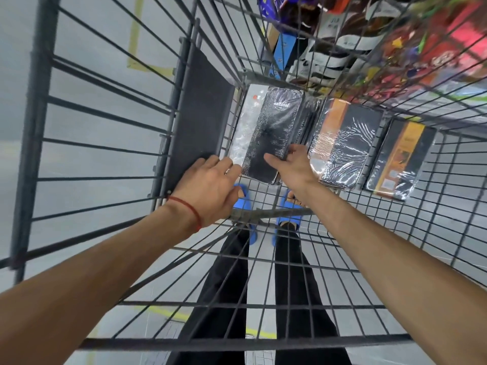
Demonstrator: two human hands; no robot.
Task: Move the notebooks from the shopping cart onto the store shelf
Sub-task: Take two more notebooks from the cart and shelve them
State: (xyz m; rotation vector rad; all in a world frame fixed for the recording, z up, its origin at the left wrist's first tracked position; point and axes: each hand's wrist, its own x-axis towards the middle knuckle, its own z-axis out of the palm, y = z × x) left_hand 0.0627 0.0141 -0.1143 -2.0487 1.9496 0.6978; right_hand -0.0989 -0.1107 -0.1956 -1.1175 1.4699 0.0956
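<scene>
I look down into a dark wire shopping cart [303, 262]. On its floor lies a black shrink-wrapped notebook [274, 133] marked "notebook", on top of a stack with a white-covered one [243, 127] showing at its left. My right hand [292, 167] grips the near right edge of the black notebook, thumb on its cover. My left hand [210, 188] touches the stack's near left corner, fingers spread. Further right lie a black and orange wrapped notebook [342, 143] and another like it [400, 159].
A dark flat panel [197, 119] stands against the cart's left wall. Beyond the cart's far end is a store shelf with colourful packaged goods [395, 40]. My black trousers and blue sandals [287, 206] show through the cart floor. Grey floor with yellow lines lies around.
</scene>
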